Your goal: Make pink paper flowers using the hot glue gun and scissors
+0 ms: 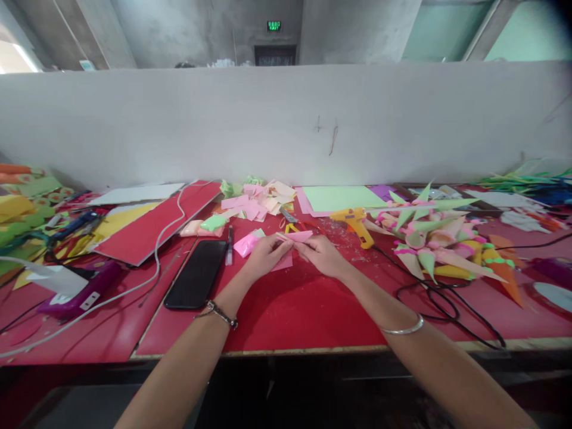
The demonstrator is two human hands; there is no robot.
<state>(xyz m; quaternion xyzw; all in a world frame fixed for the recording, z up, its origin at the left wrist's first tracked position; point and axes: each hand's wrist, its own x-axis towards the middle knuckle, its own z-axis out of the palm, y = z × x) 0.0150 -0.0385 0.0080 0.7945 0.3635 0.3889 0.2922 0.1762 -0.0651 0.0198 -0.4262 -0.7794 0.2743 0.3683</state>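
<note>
Over the middle of the red table, my left hand (267, 253) and my right hand (322, 255) meet at a small piece of pink paper (299, 236). Fingers of both hands are closed on it, and it looks folded or rolled; its lower part is hidden behind the fingertips. Beneath the hands lies another pink paper piece (285, 262). Scissors with yellow handles (292, 227) rest just beyond the fingers. To the left of my left hand is a bright pink packet (248, 243).
A black phone (196, 275) and a pen (229, 245) lie at left. A yellow glue gun (355, 225) stands at right, beside paper cones (420, 238) and a looped black cord (451, 301). Paper scraps (257, 202) and green sheets (342, 199) lie behind. A purple power strip (84, 292) sits far left.
</note>
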